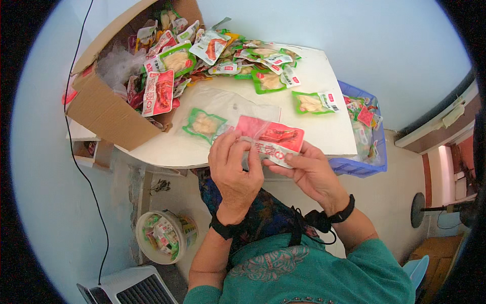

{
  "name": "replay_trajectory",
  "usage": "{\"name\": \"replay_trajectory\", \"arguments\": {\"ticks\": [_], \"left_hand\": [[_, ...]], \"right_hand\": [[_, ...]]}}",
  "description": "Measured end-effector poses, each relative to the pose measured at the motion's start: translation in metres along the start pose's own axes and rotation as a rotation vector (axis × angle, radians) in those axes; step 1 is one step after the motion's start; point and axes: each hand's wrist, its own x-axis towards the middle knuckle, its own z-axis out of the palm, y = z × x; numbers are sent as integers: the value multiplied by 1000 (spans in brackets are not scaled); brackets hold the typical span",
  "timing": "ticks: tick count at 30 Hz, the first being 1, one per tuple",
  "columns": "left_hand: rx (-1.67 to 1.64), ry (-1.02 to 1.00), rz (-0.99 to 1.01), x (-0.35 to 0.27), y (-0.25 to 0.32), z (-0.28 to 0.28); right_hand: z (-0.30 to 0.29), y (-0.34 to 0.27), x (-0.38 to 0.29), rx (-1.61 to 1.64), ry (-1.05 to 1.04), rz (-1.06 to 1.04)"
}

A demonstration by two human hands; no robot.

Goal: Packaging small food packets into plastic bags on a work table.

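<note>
My right hand [311, 169] grips the lower right corner of a red and white food packet [283, 135], thumb on top. My left hand [237, 171] is at the packet's left end, its fingers on a clear plastic bag [248, 140] that covers that end. The bag lies partly on the white table [322, 140]. Under or inside the clear plastic, left of the red packet, is a green-edged packet [205, 124]; which of the two I cannot tell. Another green-edged packet [313, 103] lies to the right on the table.
An open cardboard box [110, 110] lies tipped at the left, packets spilling from it into a pile [228, 57] along the table's back. A blue plastic crate [358, 167] of packets stands right of the table. Below left are a bucket [180, 231] with packets and a hanging black cable [85, 174].
</note>
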Motion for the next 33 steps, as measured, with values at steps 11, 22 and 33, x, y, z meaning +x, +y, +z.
{"name": "replay_trajectory", "arguments": {"ticks": [11,22,33], "left_hand": [[-38,1,40,-1,-4,0],[-85,-22,14,3,-10,-6],[-169,-5,-16,0,-16,3]], "right_hand": [[21,32,73,165,-112,144],[39,49,91,68,-108,214],[26,12,55,-1113,-109,-378]]}}
